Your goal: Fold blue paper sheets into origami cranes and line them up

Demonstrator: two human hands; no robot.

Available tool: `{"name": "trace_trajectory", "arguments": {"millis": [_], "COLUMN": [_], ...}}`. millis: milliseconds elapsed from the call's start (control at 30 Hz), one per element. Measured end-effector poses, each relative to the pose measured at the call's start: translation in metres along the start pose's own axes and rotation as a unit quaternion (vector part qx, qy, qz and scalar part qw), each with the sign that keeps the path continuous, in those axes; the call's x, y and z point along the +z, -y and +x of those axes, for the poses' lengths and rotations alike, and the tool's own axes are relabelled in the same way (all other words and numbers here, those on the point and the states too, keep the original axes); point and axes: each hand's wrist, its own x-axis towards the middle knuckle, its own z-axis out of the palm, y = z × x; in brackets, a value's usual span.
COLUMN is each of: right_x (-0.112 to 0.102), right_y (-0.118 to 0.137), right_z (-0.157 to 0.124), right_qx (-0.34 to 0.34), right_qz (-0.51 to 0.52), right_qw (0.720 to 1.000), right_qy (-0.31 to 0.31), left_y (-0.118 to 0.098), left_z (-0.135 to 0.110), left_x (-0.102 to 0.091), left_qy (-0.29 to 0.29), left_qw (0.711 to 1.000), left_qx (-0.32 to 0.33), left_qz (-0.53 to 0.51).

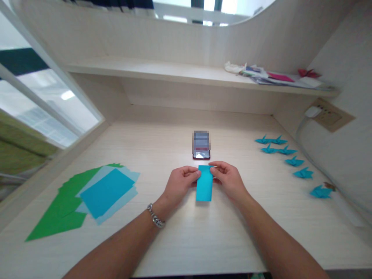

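A bright blue paper strip [204,188], taller than wide, is held between my two hands just above the desk. My left hand [183,180] pinches its upper left edge between thumb and fingers. On the other side, my right hand [228,177] grips the upper right edge, thumb in front and fingers behind. Whether the strip is folded double I cannot tell. Just beyond the hands lies a phone [201,145] with its screen lit and blurred out.
Blue paper sheets [107,192] overlap green sheets [55,213] at the left. Several folded blue paper cranes [294,161] line the right side, near a cable [305,151] from a wall socket [331,114]. Papers [279,76] lie on the shelf [174,74] above.
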Motion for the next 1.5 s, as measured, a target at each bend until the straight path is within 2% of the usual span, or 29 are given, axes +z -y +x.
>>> {"name": "trace_trajectory", "arguments": {"millis": [267, 467, 633, 833, 1367, 1500], "right_x": [0.002, 0.003, 0.004, 0.002, 0.006, 0.006], "right_y": [-0.003, 0.001, -0.001, -0.008, -0.009, -0.009], "right_z": [0.001, 0.000, 0.000, 0.003, -0.001, -0.002], "right_qx": [0.032, 0.029, 0.055, 0.029, 0.046, 0.029], "right_qz": [0.021, 0.007, 0.016, -0.027, -0.037, -0.063], "right_qw": [0.999, 0.999, 0.998, 0.999, 0.998, 0.998], "right_qy": [-0.019, -0.041, -0.016, -0.026, 0.010, -0.005], "left_y": [-0.001, 0.000, 0.000, 0.002, 0.000, 0.000], "left_z": [0.000, 0.000, 0.000, 0.001, 0.001, 0.002], "left_x": [0.000, -0.001, -0.001, -0.002, -0.003, -0.004], "left_qy": [-0.008, -0.002, -0.006, -0.001, -0.023, -0.015], "left_qw": [1.000, 1.000, 1.000, 1.000, 1.000, 1.000], "left_qx": [0.001, 0.006, 0.010, 0.008, 0.012, 0.010], "left_qz": [0.010, 0.018, 0.020, 0.020, 0.004, 0.000]}}
